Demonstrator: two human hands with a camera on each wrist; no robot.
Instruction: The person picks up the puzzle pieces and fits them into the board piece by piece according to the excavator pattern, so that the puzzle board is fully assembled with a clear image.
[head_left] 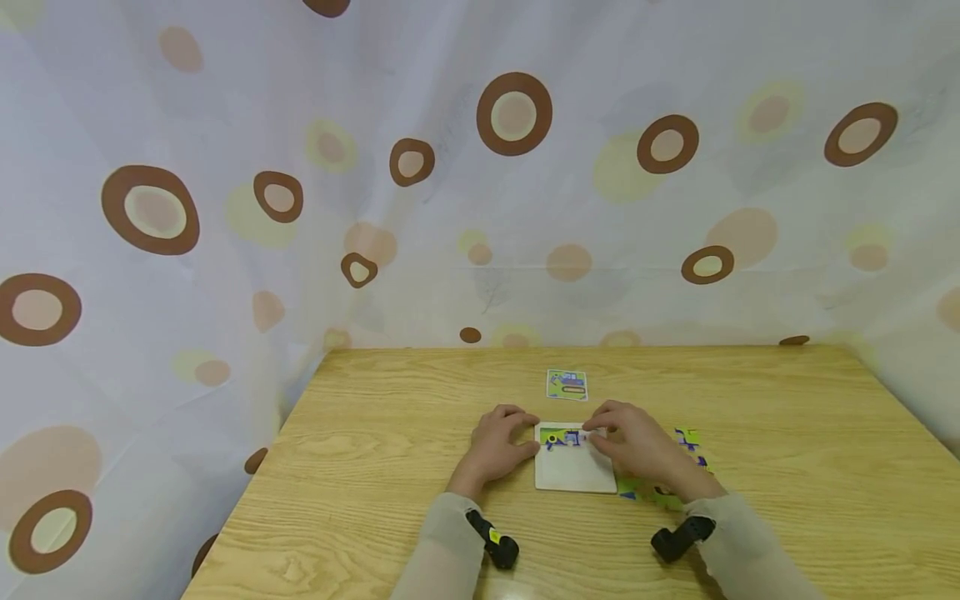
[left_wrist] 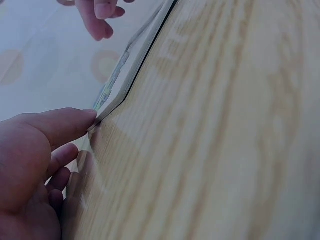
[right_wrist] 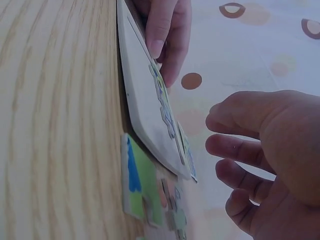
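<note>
On pale wood-grain table (head_left: 375, 433): square white shallow tray (head_left: 576, 473), row of green-and-purple jigsaw pieces (head_left: 562, 437) along its far edge. Step in hand, by look: fitting far row. Next move probably calls for matching piece from loose green-and-blue puzzle pieces (head_left: 630, 486), right of tray. Left hand (head_left: 497, 443): thumb and fingers spread, touching tray's left side, not clutching. Right hand (head_left: 636, 439): over tray's far right, fingers loosely bent, thumb apart, no piece seen in grasp.
</note>
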